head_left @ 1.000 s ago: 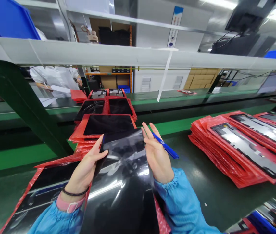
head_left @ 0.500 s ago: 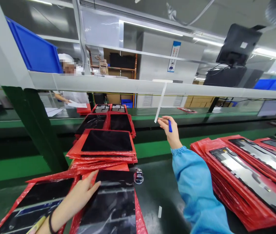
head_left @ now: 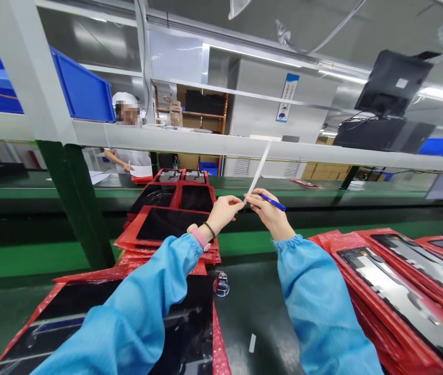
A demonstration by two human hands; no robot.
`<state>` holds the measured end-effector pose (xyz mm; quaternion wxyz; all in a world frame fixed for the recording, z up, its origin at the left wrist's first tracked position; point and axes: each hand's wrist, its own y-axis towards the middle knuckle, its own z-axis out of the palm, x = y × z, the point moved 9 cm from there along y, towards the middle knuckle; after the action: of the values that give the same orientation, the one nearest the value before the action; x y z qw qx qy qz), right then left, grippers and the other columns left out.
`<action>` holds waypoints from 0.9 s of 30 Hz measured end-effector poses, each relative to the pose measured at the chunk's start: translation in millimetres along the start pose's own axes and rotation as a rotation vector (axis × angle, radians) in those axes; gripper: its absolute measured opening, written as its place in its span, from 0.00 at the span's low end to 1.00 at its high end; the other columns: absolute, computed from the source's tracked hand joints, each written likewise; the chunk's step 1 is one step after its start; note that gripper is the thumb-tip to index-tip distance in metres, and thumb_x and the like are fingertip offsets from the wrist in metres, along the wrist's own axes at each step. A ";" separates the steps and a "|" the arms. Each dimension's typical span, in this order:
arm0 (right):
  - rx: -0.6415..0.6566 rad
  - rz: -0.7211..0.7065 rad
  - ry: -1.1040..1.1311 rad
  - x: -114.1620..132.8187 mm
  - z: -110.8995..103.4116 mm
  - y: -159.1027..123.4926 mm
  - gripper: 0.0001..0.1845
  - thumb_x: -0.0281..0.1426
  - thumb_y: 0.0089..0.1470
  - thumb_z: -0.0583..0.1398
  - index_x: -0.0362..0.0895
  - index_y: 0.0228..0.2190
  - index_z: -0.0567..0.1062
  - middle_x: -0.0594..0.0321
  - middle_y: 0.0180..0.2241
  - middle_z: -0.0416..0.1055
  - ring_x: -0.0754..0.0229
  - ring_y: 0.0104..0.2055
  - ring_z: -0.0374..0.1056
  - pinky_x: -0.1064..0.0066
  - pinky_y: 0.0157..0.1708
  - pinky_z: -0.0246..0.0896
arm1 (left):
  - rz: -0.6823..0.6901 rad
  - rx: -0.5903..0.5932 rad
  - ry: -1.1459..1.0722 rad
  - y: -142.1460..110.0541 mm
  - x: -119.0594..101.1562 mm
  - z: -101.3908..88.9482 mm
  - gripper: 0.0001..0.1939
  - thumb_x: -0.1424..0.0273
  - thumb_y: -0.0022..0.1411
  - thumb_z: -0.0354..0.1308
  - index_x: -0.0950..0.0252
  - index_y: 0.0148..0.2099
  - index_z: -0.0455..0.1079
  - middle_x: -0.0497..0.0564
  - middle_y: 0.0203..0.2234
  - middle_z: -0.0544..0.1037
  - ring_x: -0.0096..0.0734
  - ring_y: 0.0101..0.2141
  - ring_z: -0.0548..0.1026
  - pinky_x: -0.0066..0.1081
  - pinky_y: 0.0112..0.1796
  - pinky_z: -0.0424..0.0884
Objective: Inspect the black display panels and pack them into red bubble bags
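A narrow white strip of paper or tape (head_left: 259,167) hangs down at a slant from the white shelf rail. At its lower end the fingertips of my left hand (head_left: 223,213) are pinched together, right at the strip. Beside it, my right hand (head_left: 271,217) holds a blue pen (head_left: 273,202) between its fingers, and its thumb and forefinger also meet the strip's end. The two hands almost touch. Below my left arm lies a black screen panel (head_left: 194,323) on red bubble wrap, partly covered by the blue sleeve.
More panels in red bubble wrap (head_left: 127,240) are stacked behind my left arm. At right stand piles of silver-backed panels (head_left: 378,271). A clear round object (head_left: 221,284) and a small white scrap (head_left: 252,342) lie on the dark bench (head_left: 245,307). Across the shelf, a person (head_left: 137,158) handles paper.
My left hand has lifted off the black panel and moved up and right to the strip's lower end. The pen in my right hand has swung to lie more sideways.
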<state>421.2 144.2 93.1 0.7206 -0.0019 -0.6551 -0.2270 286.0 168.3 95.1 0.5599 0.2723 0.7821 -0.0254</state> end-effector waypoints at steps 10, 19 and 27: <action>0.004 0.002 0.030 3.8 1.7 -6.0 0.12 0.34 0.61 0.60 0.42 0.44 0.72 0.59 0.43 0.73 0.59 0.38 0.72 0.63 0.37 0.71 | -0.009 -0.046 -0.023 5.4 -4.0 0.2 0.12 0.65 0.65 0.58 0.67 0.47 0.71 0.53 0.42 0.76 0.35 0.39 0.76 0.39 0.39 0.75; 0.011 -0.013 0.025 -2.2 -0.5 -4.2 0.13 0.35 0.61 0.60 0.42 0.45 0.72 0.58 0.44 0.72 0.59 0.39 0.72 0.62 0.37 0.71 | -0.081 -0.079 -0.087 0.7 -3.2 0.9 0.15 0.65 0.65 0.58 0.67 0.50 0.70 0.54 0.47 0.75 0.39 0.44 0.75 0.43 0.43 0.74; 0.017 -0.133 0.127 6.8 7.9 -5.9 0.12 0.34 0.61 0.60 0.42 0.44 0.72 0.59 0.42 0.72 0.60 0.37 0.71 0.64 0.36 0.71 | -0.255 -0.049 -0.326 6.4 8.6 18.6 0.18 0.64 0.65 0.57 0.66 0.54 0.67 0.56 0.49 0.73 0.39 0.44 0.75 0.44 0.43 0.74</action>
<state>412.1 139.1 98.9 0.7438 0.0620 -0.6088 -0.2688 303.0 170.8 82.3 0.6778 0.1498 0.7096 -0.1207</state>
